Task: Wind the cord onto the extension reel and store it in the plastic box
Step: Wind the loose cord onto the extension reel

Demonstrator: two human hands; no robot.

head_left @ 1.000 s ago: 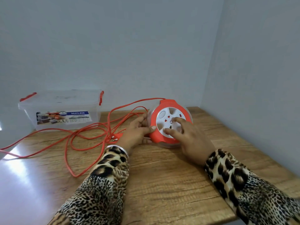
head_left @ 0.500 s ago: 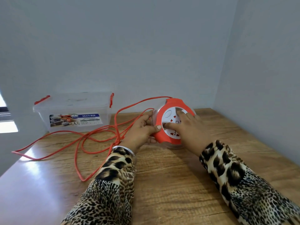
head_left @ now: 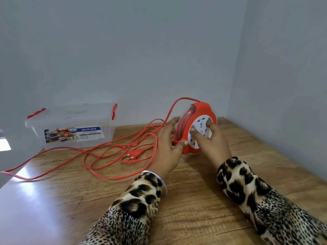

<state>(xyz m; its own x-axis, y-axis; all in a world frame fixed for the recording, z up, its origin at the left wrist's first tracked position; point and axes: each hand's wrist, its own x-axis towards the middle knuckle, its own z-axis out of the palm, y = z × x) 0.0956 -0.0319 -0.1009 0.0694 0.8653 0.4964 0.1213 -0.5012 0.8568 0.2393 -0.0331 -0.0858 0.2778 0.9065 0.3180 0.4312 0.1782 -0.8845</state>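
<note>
The orange extension reel (head_left: 200, 110) with a white socket face stands on edge on the wooden table (head_left: 194, 209), tilted toward me. My left hand (head_left: 168, 147) grips its left rim, thumb on the orange edge. My right hand (head_left: 208, 140) has its fingers curled onto the white socket face. Some orange cord is wound inside the reel. The loose orange cord (head_left: 106, 156) lies in loops to the left, its plug (head_left: 132, 154) flat on the table. The clear plastic box (head_left: 70, 128) with red latches sits closed at the back left.
Grey walls close the table at the back and on the right (head_left: 283, 103). The cord's far loop reaches the table's left edge (head_left: 7, 172). A bright reflection lies on the front left of the tabletop.
The reel has turned more upright on its edge, its wound cord now showing. My right fingers have shifted round the socket face. The plug now lies in plain view.
</note>
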